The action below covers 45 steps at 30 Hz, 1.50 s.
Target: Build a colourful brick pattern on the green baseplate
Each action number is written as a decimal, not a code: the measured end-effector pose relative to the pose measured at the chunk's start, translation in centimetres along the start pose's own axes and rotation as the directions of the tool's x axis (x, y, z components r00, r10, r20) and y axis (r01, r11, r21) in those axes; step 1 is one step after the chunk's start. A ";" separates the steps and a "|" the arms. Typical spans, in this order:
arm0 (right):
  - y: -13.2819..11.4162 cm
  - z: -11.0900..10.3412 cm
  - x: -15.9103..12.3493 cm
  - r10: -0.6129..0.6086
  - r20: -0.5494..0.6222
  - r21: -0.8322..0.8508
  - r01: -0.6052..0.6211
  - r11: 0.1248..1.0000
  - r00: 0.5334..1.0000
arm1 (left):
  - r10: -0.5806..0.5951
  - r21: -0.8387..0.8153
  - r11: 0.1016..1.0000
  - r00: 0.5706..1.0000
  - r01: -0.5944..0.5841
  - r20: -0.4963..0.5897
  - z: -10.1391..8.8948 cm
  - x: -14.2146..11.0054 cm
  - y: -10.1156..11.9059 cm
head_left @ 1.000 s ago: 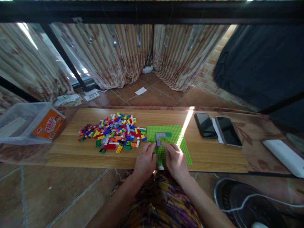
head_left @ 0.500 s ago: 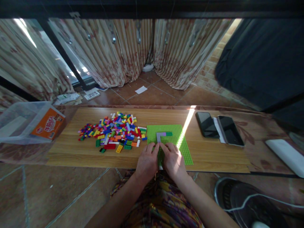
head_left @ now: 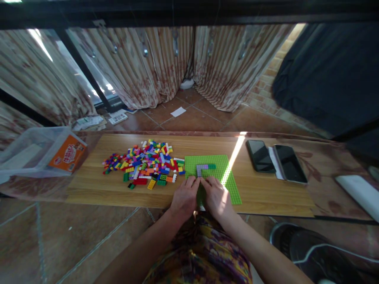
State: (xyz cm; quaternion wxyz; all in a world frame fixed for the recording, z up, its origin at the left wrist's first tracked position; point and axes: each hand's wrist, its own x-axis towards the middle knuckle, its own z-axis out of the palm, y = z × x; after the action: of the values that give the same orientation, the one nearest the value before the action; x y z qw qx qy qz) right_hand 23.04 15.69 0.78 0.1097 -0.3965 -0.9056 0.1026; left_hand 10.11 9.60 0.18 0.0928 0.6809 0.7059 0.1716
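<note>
A bright green studded baseplate [head_left: 229, 181] lies on the wooden board. On it, grey building bricks [head_left: 199, 170] form a short line toward me. At their far end a purple brick [head_left: 205, 167] and a dark green brick [head_left: 212, 167] run off to the right, making an L. My left hand [head_left: 185, 197] and my right hand [head_left: 217, 197] meet at the near end of the grey line. Both have curled fingers, with fingertips pressed close together on the grey brick there. The fingers partly hide that brick and the plate's near part.
A pile of loose coloured bricks [head_left: 145, 163] spreads left of the baseplate. Farther left stands a clear plastic box [head_left: 32, 152] with an orange label. Two dark phones [head_left: 260, 156] lie to the right, and a white object [head_left: 359, 193] sits at the far right.
The whole view has shifted slightly. Both hands stay at the near end of the grey bricks, their fingers barely changed.
</note>
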 end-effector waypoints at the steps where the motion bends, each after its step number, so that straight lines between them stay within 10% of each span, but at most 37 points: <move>1: 0.0 0.0 0.0 -0.004 -0.003 0.002 0.004 1.000 1.000 | -0.008 -0.002 1.000 1.000 0.008 -0.001 0.0 0.0 0.0; 15: 1.4 1.0 -1.8 0.069 -0.300 0.347 0.041 0.937 0.951 | -0.184 -0.233 0.959 0.979 0.160 -0.083 -1.7 -0.8 -0.9; 26: 1.1 -0.3 -4.8 0.138 -0.236 0.393 -0.035 0.919 0.962 | -0.088 0.238 0.968 0.996 0.082 0.014 -1.1 0.8 1.5; 36: 0.4 -0.1 -6.1 0.097 -0.157 0.426 -0.021 0.904 0.983 | -0.063 0.072 0.995 0.996 0.067 -0.056 -3.1 -1.3 -1.3; 41: 0.1 0.5 -6.2 0.088 -0.109 0.440 -0.032 0.898 0.990 | -0.372 -0.052 0.921 0.827 0.387 -0.421 -4.3 -5.7 -4.8; 45: -0.8 0.9 -5.6 0.050 -0.112 0.467 0.009 0.884 0.992 | -0.491 -0.048 0.852 0.765 0.521 -0.417 -5.0 -7.1 -7.1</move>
State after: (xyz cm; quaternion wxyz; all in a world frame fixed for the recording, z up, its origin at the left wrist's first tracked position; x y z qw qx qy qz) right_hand 25.93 10.91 -0.55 0.2553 -0.3736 -0.8418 0.2941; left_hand 2.08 1.85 1.48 -0.0401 0.4161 0.8718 0.2555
